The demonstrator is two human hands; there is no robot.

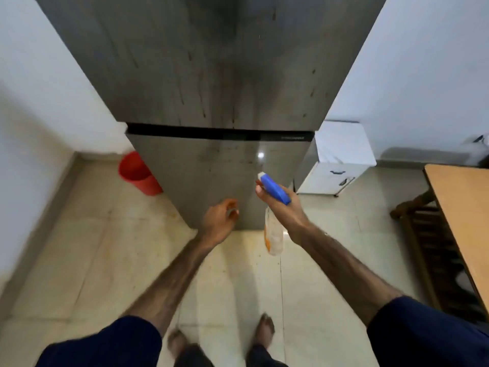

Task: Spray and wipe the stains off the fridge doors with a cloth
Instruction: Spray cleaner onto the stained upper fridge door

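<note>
While the stained fridge doors [211, 83] are filling the upper centre of the frame, the right hand [284, 207] is gripping the spray bottle [274, 215], nozzle aiming doorward, and the left hand [219, 221] is hovering beside it, fingers [232, 207] loosely curled around nothing, no cloth showing.

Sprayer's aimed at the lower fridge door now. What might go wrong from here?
1. No cloth is in view: the left hand is open and holds none, so spray may run before it is wiped.
2. The right hand aims the spray bottle at the lower door, while most dark streaks sit on the upper door.
3. Bare feet on glossy tiles: drips could make them slippery.
</note>
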